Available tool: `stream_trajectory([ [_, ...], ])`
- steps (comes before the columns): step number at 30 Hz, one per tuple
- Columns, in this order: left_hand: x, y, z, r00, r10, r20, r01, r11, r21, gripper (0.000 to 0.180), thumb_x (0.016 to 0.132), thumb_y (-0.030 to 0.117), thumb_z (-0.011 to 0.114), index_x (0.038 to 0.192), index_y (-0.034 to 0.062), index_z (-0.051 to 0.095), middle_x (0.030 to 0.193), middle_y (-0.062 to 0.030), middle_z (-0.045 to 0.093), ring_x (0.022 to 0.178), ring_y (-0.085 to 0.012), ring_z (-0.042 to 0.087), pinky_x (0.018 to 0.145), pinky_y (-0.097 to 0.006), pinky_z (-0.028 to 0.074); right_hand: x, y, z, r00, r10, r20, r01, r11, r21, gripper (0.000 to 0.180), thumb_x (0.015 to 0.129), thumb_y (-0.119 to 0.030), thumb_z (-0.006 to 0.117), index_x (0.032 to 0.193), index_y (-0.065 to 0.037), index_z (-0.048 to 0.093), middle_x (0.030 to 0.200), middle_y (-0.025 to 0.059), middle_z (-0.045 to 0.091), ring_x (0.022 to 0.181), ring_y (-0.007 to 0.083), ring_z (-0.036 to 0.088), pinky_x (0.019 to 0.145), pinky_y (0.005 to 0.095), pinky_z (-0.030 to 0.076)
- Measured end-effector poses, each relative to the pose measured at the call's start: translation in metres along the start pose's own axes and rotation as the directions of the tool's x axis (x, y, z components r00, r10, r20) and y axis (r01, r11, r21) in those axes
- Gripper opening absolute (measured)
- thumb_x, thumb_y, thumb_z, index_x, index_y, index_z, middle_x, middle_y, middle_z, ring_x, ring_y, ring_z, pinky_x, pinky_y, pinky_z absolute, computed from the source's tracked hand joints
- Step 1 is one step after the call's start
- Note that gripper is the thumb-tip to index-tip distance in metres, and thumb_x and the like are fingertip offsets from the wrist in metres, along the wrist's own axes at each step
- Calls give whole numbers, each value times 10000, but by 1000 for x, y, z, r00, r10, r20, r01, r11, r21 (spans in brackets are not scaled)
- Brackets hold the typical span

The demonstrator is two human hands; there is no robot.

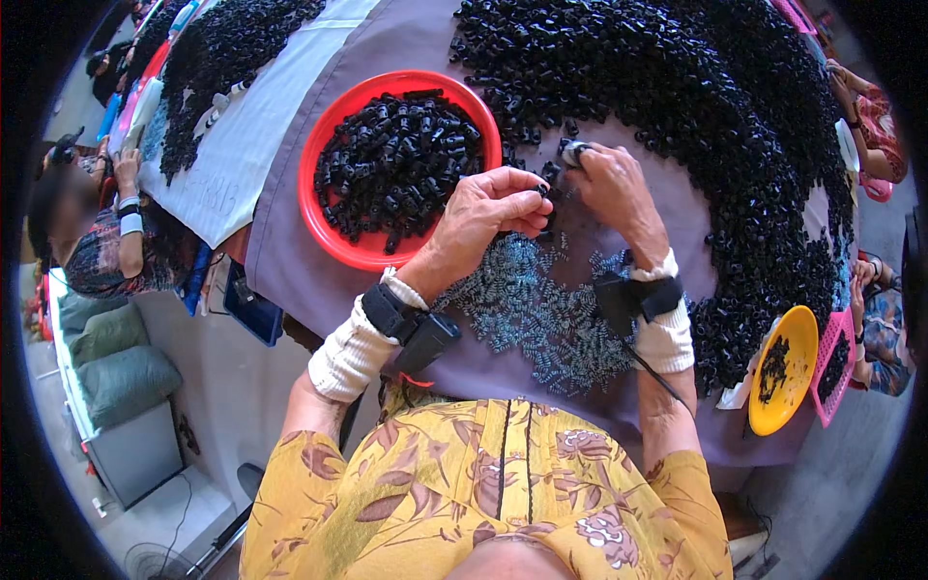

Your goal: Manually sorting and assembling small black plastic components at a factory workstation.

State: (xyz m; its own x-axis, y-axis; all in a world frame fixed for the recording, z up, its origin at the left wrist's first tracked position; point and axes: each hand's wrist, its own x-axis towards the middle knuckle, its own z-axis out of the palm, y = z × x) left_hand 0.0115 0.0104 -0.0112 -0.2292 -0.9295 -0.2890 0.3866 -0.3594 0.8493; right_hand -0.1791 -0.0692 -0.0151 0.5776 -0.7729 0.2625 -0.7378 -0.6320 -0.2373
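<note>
In the head view, the left hand (pixel 469 224) has thumb and forefinger pinched together on a small black piece (pixel 542 190), out over the tabletop (pixel 688 208) between the red basin (pixel 372 258) and the big heap of black parts (pixel 628 72). The right hand (pixel 617 188) is just beside it, its fingers curled; I cannot tell whether they hold anything. The piece looks like light, stiff plastic, probably smooth enough to slip, so a fingertip pinch around its side seems best. The pale wire springs (pixel 536 314) scattered nearer the body look light and springy, likely to tangle or skid.

The basin's raised rim limits the left hand's room. A bare patch of cloth opens to the right of the right hand, bounded by the heap; the tabletop's near edge lies close to the person's front.
</note>
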Motion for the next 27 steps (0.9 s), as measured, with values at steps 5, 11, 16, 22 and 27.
stream_trajectory([
  [5,-2,-2,-3,1000,8,-6,-8,1000,-8,204,878,114,587,1047,0,579,898,-107,655,769,-165,648,707,-286,545,-16,-9,-36,905,142,400,-211,968,134,212,711,-135,660,737,51,562,736,216,578,708,381,572,641,446,436],
  [11,3,1,7,1000,13,21,-13,1000,-4,203,877,111,587,1047,0,579,897,-108,659,764,-162,650,706,-285,545,-33,4,-14,978,165,125,-172,984,43,222,695,-157,694,757,36,604,706,200,589,681,364,582,619,428,446],
  [16,2,0,3,1000,21,-1,-21,1000,22,198,878,113,587,1042,1,583,899,-107,661,758,-158,650,694,-280,544,-37,9,-16,959,249,139,-276,933,233,206,702,-168,682,737,1,570,739,158,599,736,348,589,651,434,466],
  [22,5,-1,7,1000,13,4,-13,1000,10,198,879,122,588,1039,6,589,887,-100,660,744,-149,645,683,-271,541,-38,7,-6,997,76,31,-80,986,145,164,733,-147,652,767,-1,586,789,156,604,744,329,588,657,426,464],
  [27,7,-2,8,1000,16,23,-16,1000,10,200,881,126,587,1039,2,587,885,-96,660,767,-150,647,692,-270,542,-36,3,-8,998,64,24,-66,992,103,149,749,-138,643,773,1,593,795,154,607,733,330,589,646,416,463],
])
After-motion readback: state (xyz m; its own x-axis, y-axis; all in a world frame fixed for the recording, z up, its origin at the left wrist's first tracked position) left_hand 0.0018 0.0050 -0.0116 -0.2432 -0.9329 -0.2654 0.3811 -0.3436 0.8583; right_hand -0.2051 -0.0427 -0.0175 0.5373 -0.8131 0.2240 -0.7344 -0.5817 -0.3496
